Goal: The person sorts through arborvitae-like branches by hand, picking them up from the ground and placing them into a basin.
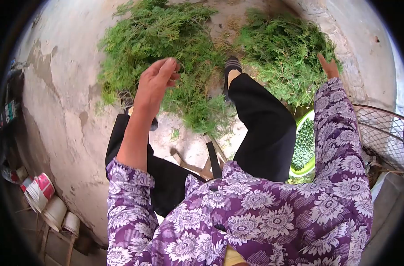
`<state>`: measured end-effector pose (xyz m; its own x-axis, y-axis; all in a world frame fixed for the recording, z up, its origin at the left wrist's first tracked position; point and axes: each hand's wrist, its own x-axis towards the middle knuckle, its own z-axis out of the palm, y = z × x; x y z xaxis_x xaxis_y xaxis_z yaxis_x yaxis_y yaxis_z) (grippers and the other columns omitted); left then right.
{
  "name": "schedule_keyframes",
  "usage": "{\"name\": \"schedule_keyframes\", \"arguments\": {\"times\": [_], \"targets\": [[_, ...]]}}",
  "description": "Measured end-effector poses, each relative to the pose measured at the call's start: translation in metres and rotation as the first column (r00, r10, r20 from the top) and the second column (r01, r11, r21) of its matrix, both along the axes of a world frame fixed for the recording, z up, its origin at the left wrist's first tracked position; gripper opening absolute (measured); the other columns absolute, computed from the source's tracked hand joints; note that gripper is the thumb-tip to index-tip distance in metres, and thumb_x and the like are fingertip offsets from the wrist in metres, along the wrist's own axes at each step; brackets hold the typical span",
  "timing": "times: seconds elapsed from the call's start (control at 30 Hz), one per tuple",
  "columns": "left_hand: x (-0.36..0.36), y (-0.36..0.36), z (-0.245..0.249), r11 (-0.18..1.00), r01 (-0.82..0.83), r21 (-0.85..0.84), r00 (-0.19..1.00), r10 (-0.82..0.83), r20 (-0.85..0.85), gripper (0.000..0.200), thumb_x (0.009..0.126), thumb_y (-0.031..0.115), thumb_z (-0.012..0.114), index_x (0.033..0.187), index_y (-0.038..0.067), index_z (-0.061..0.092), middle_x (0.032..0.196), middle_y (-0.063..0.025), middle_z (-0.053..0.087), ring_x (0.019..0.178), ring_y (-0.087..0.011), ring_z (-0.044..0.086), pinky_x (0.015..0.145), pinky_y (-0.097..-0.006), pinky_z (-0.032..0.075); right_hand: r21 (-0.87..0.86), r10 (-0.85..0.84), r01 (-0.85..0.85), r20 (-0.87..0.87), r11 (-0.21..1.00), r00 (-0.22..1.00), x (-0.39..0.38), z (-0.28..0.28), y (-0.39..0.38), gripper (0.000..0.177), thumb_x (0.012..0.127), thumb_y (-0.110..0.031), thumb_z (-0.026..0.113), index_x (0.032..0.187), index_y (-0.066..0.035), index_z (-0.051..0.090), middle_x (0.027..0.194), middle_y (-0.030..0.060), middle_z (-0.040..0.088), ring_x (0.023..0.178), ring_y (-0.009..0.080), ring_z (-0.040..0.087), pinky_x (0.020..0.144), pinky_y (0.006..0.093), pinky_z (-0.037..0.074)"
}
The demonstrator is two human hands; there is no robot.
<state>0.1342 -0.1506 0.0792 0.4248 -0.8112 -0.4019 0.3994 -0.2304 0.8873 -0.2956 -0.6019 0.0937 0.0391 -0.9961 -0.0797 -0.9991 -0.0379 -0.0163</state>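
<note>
My left hand (160, 77) is raised at the left of centre, above the edge of a large pile of green conifer branches (144, 40). Its fingers are curled towards the thumb, and whatever they may hold is too small to name. On the far right, my right hand (329, 67) is at the outer edge of a second green pile (284, 53), with thumb and fingers partly seen and its palm side hidden. A light green basin (309, 166) full of small green pieces stands beside my right forearm.
A wooden stool frame (204, 170) shows between my legs. Several stacked buckets (55, 213) stand at the lower left. Wire mesh (381, 128) leans at the right. Pale walls (62, 111) rise at both sides. Loose green bits lie on the floor.
</note>
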Motion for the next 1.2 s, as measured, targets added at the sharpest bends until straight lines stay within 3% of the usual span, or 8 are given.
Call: {"name": "schedule_keyframes", "arguments": {"times": [0.27, 0.37, 0.43, 0.5, 0.57, 0.67, 0.77, 1.2], "targets": [[0.006, -0.007, 0.013, 0.997, -0.010, -0.075, 1.000, 0.010, -0.002, 0.039, 0.085, 0.037, 0.050, 0.103, 0.002, 0.054, 0.095, -0.0070, 0.059, 0.082, -0.0131, 0.055, 0.072, -0.0265, 0.043, 0.114, 0.184, -0.301, 0.575, 0.947, 0.797, 0.181, -0.028, 0.112, 0.099, 0.065, -0.065, 0.058, 0.126, 0.007, 0.031, 0.126, 0.0250, 0.037, 0.119, 0.0308, 0.036, 0.096, 0.0362, 0.032], [0.004, -0.006, 0.016, 0.997, -0.023, -0.076, 1.000, 0.023, -0.008, 0.038, 0.086, 0.036, 0.050, 0.104, 0.002, 0.054, 0.095, -0.0067, 0.059, 0.083, -0.0134, 0.055, 0.072, -0.0268, 0.043, 0.415, -0.233, -0.506, 0.893, 0.756, 0.385, 0.196, -0.120, 0.165, 0.070, 0.077, -0.049, 0.055, 0.122, 0.003, 0.042, 0.121, 0.0191, 0.046, 0.113, 0.0249, 0.044, 0.091, 0.0329, 0.036], [0.006, -0.008, 0.015, 0.996, -0.026, -0.085, 1.000, 0.025, -0.012, 0.038, 0.086, 0.035, 0.049, 0.104, 0.002, 0.054, 0.095, -0.0067, 0.059, 0.084, -0.0135, 0.055, 0.072, -0.0269, 0.043, 0.406, -0.059, -0.374, 0.740, 0.834, 0.670, 0.205, -0.155, 0.238, 0.040, 0.082, -0.040, 0.052, 0.086, -0.002, 0.063, 0.084, 0.0133, 0.060, 0.080, 0.0195, 0.056, 0.069, 0.0302, 0.043], [0.006, -0.006, 0.018, 0.996, -0.049, -0.080, 0.998, 0.045, -0.044, 0.035, 0.088, 0.032, 0.046, 0.105, 0.001, 0.053, 0.096, -0.0074, 0.059, 0.084, -0.0139, 0.055, 0.072, -0.0270, 0.043, 0.773, -0.421, -0.061, 0.408, 0.632, 0.810, 0.183, -0.222, 0.282, 0.053, 0.076, -0.051, 0.054, 0.060, -0.002, 0.047, 0.062, 0.0121, 0.049, 0.065, 0.0259, 0.057, 0.061, 0.0371, 0.046], [0.008, -0.003, 0.019, 0.996, -0.052, -0.070, 0.998, 0.049, -0.037, 0.035, 0.089, 0.030, 0.045, 0.105, 0.001, 0.052, 0.096, -0.0081, 0.059, 0.083, -0.0142, 0.056, 0.072, -0.0271, 0.043, 0.917, -0.375, 0.099, 0.059, 0.387, 0.925, 0.168, -0.246, 0.287, 0.059, 0.071, -0.054, 0.058, 0.080, 0.003, 0.055, 0.077, 0.0165, 0.056, 0.079, 0.0288, 0.058, 0.070, 0.0351, 0.046], [0.012, 0.000, 0.018, 0.996, -0.076, -0.053, 0.996, 0.074, -0.041, 0.035, 0.090, 0.029, 0.042, 0.107, -0.001, 0.051, 0.097, -0.0094, 0.059, 0.083, -0.0148, 0.055, 0.072, -0.0271, 0.043, 0.628, -0.041, 0.026, 0.010, 0.778, 0.999, 0.106, -0.290, 0.379, 0.074, 0.068, -0.040, 0.068, 0.120, 0.002, 0.039, 0.094, 0.0167, 0.058, 0.072, 0.0251, 0.057, 0.059, 0.0400, 0.046], [0.012, -0.001, 0.019, 0.990, -0.137, -0.040, 0.986, 0.133, -0.098, 0.036, 0.088, 0.031, 0.046, 0.105, 0.000, 0.053, 0.095, -0.0080, 0.059, 0.082, -0.0131, 0.055, 0.072, -0.0254, 0.042, 0.804, -0.041, -0.012, 0.045, 0.595, 0.998, 0.108, -0.279, 0.378, 0.086, 0.064, -0.035, 0.071, 0.130, -0.002, 0.028, 0.116, 0.0202, 0.046, 0.101, 0.0310, 0.050, 0.080, 0.0416, 0.044], [0.004, -0.005, 0.024, 0.997, -0.077, -0.026, 0.991, 0.074, -0.108, 0.050, 0.089, 0.036, 0.036, 0.115, -0.005, 0.043, 0.106, -0.0169, 0.054, 0.090, -0.0217, 0.054, 0.080, -0.0315, 0.040, 0.635, 0.201, -0.127, -0.045, 0.762, 0.979, 0.173, -0.298, 0.406, 0.032, 0.066, -0.021, 0.061, 0.094, -0.007, 0.059, 0.101, 0.0194, 0.050, 0.098, 0.0363, 0.048, 0.084, 0.0484, 0.036]]}}
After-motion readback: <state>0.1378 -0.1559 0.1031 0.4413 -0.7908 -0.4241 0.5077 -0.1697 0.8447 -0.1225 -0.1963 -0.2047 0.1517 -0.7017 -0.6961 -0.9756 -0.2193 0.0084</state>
